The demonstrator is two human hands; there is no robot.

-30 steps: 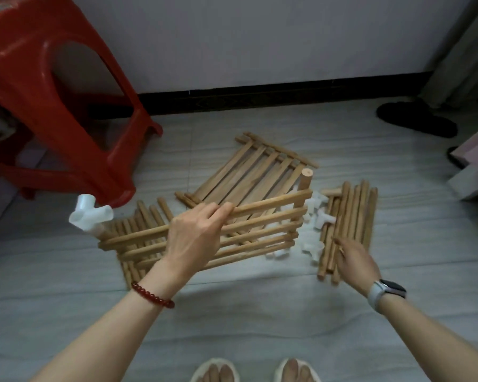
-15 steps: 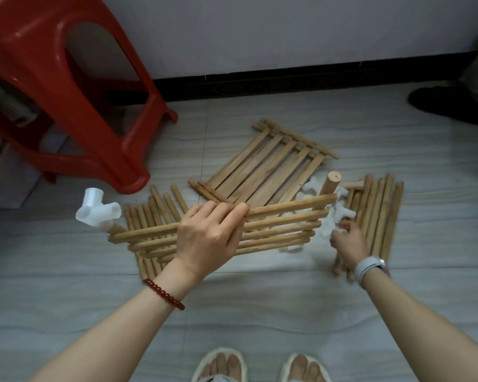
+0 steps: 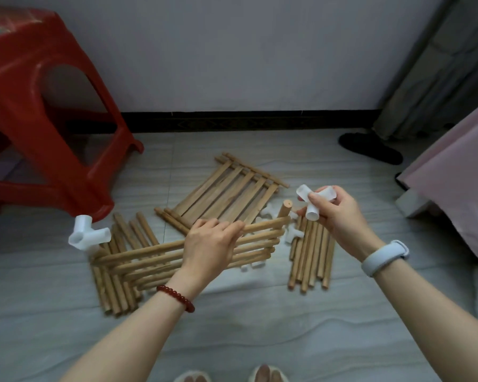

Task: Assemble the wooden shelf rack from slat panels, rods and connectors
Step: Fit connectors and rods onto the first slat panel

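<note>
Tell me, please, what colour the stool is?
Red; the stool shows best in the head view.

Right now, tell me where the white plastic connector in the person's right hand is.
The white plastic connector is held up in the right hand, right of centre in the head view, just above the bare wooden rod end and the loose rods.

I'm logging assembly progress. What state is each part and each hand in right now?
Left hand: grips the held slat panel.
Held slat panel: lifted on edge, fitted connector on its left post, right post end bare.
Right hand: holds a loose connector in the air.
Far slat panel: flat on floor.
Rod bundle: loose on floor.
</note>
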